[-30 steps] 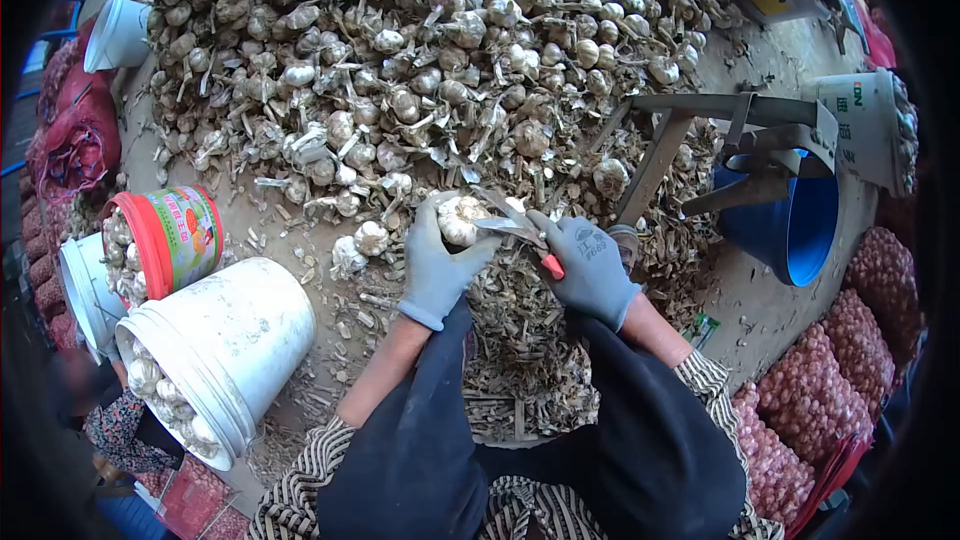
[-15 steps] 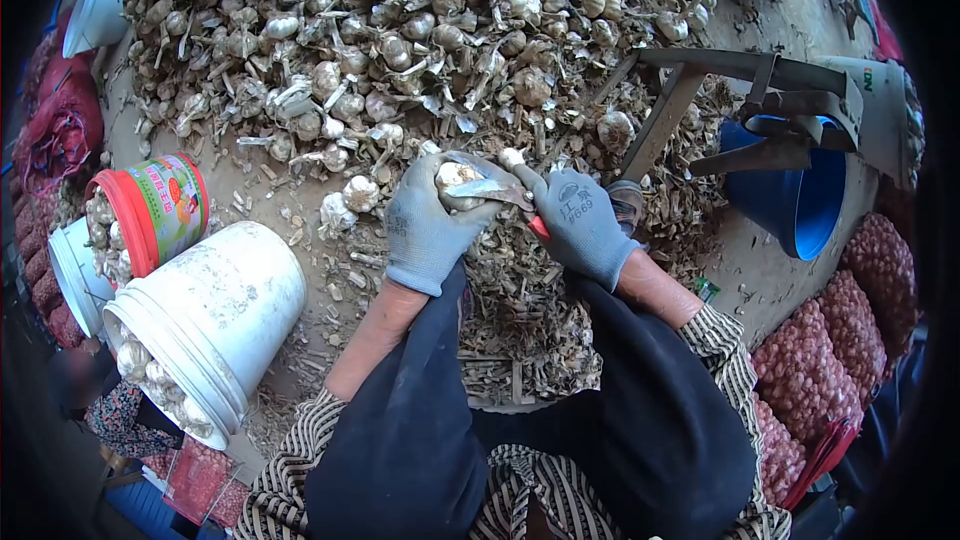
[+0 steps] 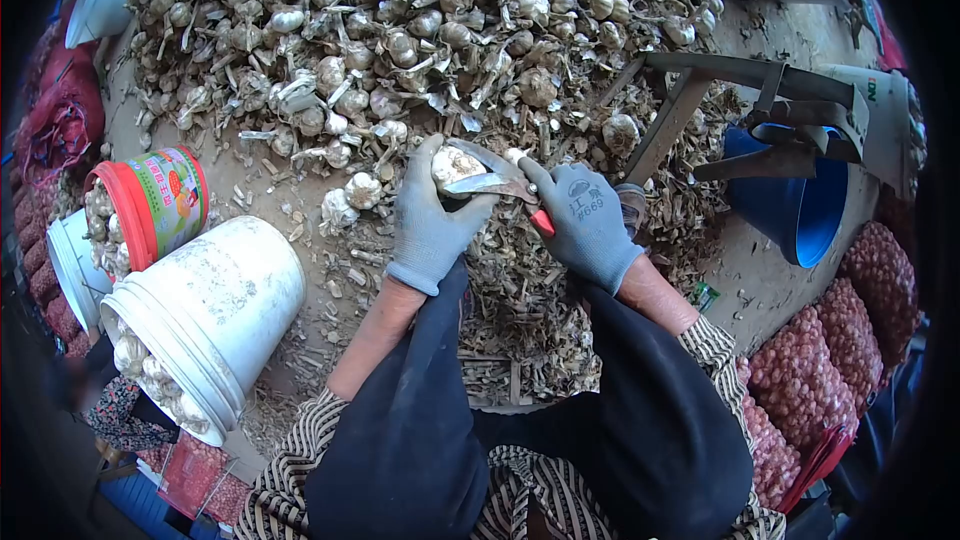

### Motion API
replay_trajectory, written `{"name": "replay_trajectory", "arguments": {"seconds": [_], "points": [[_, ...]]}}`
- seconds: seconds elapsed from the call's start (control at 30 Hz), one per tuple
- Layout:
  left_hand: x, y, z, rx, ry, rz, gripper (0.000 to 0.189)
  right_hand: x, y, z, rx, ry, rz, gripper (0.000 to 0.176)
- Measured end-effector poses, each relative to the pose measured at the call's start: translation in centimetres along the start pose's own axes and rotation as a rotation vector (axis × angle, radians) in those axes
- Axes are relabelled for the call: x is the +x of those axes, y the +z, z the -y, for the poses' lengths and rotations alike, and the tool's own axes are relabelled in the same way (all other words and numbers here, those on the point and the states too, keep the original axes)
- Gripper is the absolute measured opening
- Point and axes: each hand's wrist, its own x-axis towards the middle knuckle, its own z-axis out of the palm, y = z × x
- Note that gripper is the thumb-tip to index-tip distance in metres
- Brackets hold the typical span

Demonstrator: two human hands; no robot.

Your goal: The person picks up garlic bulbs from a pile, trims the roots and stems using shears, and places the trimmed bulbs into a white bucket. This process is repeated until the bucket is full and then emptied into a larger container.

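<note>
Garlic-sorting yard: heap of stalked white garlic bulbs (image 3: 400, 30) across the far edge of the earth floor (image 3: 750, 285), bulb-filled white plastic buckets (image 3: 225, 295) at its left edge, filled red mesh sacks (image 3: 800, 370) at its right.

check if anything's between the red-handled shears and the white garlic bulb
Nothing visible does: the grey-gloved left hand cups the white garlic bulb, and the red-handled metal shears in the grey-gloved right hand lie against it.

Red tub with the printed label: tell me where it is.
In the head view the red tub lies on the left, tilted, just above the big white bucket and well left of the left hand.
</note>
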Motion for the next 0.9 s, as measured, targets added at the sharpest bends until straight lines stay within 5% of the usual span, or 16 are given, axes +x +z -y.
{"name": "replay_trajectory", "arguments": {"seconds": [0.17,0.23,0.5,0.63,0.9], "points": [[-0.6,0.9,1.8,-0.061,0.019,0.073,0.070,0.1,0.3,-0.7,-0.027,-0.013,-0.015,0.070],[-0.8,0.4,0.6,-0.330,-0.156,0.099,0.068,-0.1,0.5,-0.3,0.010,-0.007,0.021,0.070],[-1.1,-0.2,-0.1,-0.353,-0.147,0.058,0.062,-0.6,1.0,-1.7,0.163,-0.051,0.124,0.067],[-0.8,0.3,0.1,-0.656,-0.231,0.014,0.066,-0.9,1.6,-2.3,0.211,0.011,-0.025,0.068],[-0.5,0.8,1.4,-0.216,-0.084,-0.073,0.067,-0.4,0.0,-0.5,0.109,0.003,0.026,0.068]]}}
